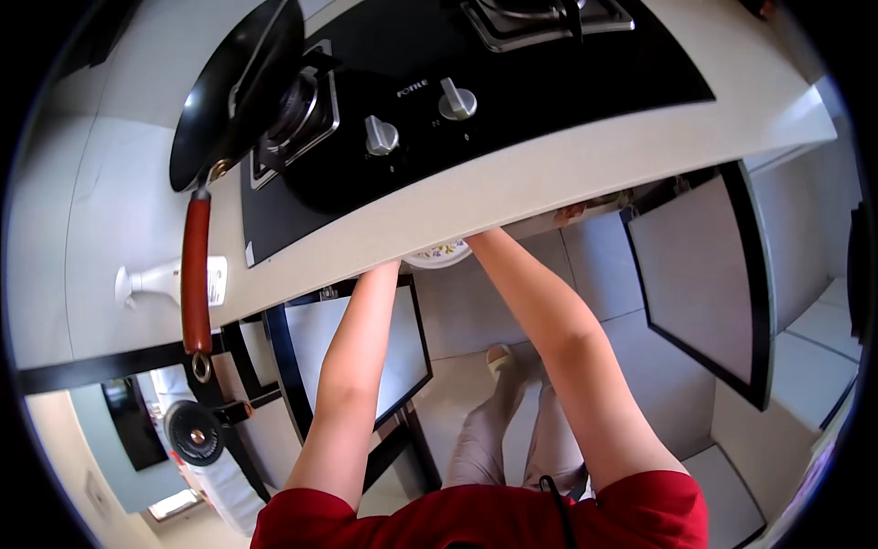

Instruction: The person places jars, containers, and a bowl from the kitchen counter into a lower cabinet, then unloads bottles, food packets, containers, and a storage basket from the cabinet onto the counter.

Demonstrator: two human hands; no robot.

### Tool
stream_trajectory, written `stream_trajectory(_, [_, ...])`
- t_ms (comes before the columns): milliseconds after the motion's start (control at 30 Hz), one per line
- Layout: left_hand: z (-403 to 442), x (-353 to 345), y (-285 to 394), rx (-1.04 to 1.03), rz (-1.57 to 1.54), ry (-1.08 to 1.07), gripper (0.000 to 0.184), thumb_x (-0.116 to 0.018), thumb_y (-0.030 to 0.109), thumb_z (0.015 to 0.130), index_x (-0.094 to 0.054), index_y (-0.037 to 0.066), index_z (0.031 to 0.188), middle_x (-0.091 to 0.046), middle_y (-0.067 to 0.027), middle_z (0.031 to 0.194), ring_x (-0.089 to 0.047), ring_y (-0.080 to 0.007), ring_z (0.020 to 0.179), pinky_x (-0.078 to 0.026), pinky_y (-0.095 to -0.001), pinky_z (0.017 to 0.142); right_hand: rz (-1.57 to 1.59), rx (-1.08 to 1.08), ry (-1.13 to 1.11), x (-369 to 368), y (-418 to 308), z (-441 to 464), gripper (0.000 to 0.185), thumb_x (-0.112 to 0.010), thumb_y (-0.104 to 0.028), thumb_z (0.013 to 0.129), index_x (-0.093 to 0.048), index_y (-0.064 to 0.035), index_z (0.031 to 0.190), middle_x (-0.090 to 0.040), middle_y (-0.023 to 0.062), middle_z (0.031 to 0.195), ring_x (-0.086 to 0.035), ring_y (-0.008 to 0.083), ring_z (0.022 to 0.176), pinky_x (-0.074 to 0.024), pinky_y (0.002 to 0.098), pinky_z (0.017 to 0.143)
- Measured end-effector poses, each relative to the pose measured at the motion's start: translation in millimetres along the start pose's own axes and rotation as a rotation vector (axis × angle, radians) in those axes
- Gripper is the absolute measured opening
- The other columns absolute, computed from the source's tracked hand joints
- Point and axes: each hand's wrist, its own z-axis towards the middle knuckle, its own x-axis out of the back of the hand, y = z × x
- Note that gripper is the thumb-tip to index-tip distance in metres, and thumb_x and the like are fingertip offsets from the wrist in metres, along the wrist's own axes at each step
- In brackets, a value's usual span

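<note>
Both my forearms reach under the front edge of the countertop, into the space behind two cabinet doors that stand open. The left forearm [358, 339] goes in at the left and the right forearm [540, 302] at the right. Both hands are hidden below the counter, so their fingers do not show. Between my wrists, the near rim of a white dish with a floral pattern [439, 255] sticks out from under the edge. Whether my hands grip it cannot be seen.
Above is a black gas hob [329, 197] with two knobs. A wok [224, 101] rests on its left burner, its red-brown handle [196, 274] overhanging the counter. A white spray bottle [178, 281] lies left. Cabinet doors [709, 274] [366, 343] hang open on both sides.
</note>
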Motion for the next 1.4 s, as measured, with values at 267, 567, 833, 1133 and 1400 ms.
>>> stream_trajectory(267, [44,26,4,-0.089,0.018,-0.012,0.031,-0.055,0.014,0.086,-0.053,0.004,0.115,-0.058,-0.0110,0.108,-0.059,-0.0206,0.092,-0.047,-0.0312,0.083,-0.110,0.113,-0.039,-2,17,26,0.031,-0.056,-0.014,0.080,-0.060,-0.0065,0.109,-0.049,0.0083,0.128,-0.040,0.0234,0.122,-0.0362,0.0338,0.098])
stream_trajectory(567, [77,37,7,-0.197,0.066,0.013,0.033,-0.053,0.014,0.088,-0.052,0.003,0.118,-0.057,-0.0122,0.109,-0.059,-0.0208,0.093,-0.046,-0.0314,0.083,-0.264,0.266,-0.118,-9,21,68,0.032,-0.055,-0.012,0.078,-0.061,-0.0062,0.109,-0.048,0.0081,0.129,-0.039,0.0235,0.123,-0.0354,0.0330,0.100])
stream_trajectory(833, [84,37,16,-0.404,0.202,0.039,0.034,-0.051,0.014,0.089,-0.050,0.003,0.121,-0.057,-0.0133,0.111,-0.058,-0.0210,0.094,-0.046,-0.0315,0.082,-0.279,0.344,-0.168,3,36,62,0.034,-0.055,-0.011,0.077,-0.061,-0.0058,0.110,-0.047,0.0079,0.130,-0.037,0.0235,0.125,-0.0348,0.0322,0.101])
stream_trajectory(1133, [79,-2,3,-0.861,0.530,0.023,0.036,-0.049,0.014,0.090,-0.049,0.002,0.124,-0.056,-0.0145,0.112,-0.058,-0.0213,0.094,-0.045,-0.0317,0.082,-0.262,0.438,-0.147,19,59,50,0.035,-0.054,-0.010,0.076,-0.061,-0.0055,0.110,-0.047,0.0077,0.131,-0.036,0.0236,0.126,-0.0340,0.0314,0.103])
stream_trajectory(1400, [71,-27,-32,-1.096,0.989,0.139,0.037,-0.047,0.013,0.090,-0.047,0.000,0.125,-0.056,-0.0172,0.112,-0.056,-0.0215,0.094,-0.044,-0.0320,0.081,-0.255,0.452,-0.140,10,68,44,0.036,-0.054,-0.009,0.075,-0.061,-0.0053,0.110,-0.046,0.0073,0.132,-0.035,0.0237,0.127,-0.0331,0.0307,0.104])
